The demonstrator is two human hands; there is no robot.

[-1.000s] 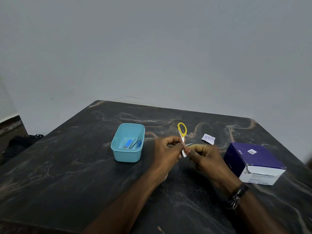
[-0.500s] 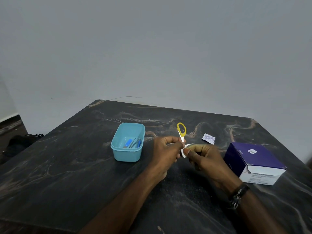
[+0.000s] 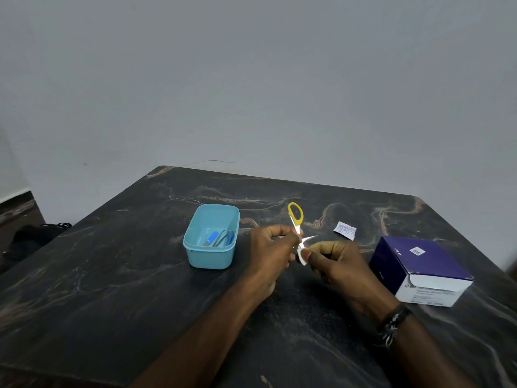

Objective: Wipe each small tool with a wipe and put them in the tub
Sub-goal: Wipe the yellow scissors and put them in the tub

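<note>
1. While the left hand [image 3: 270, 245] pinches the yellow-handled scissors [image 3: 295, 217] upright above the table [image 3: 112, 275], the right hand [image 3: 335, 261] pinches a white wipe [image 3: 302, 252] against them.
2. Just left sits the blue tub [image 3: 211, 236], tools [image 3: 219, 238] inside.

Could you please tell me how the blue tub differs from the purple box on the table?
The tub is light blue, open-topped and rounded, with small tools visible inside; the box is dark purple with a white printed end, closed and sharp-edged. The tub sits beyond the left hand, the box beside the right hand. Both rest on the table.
</note>
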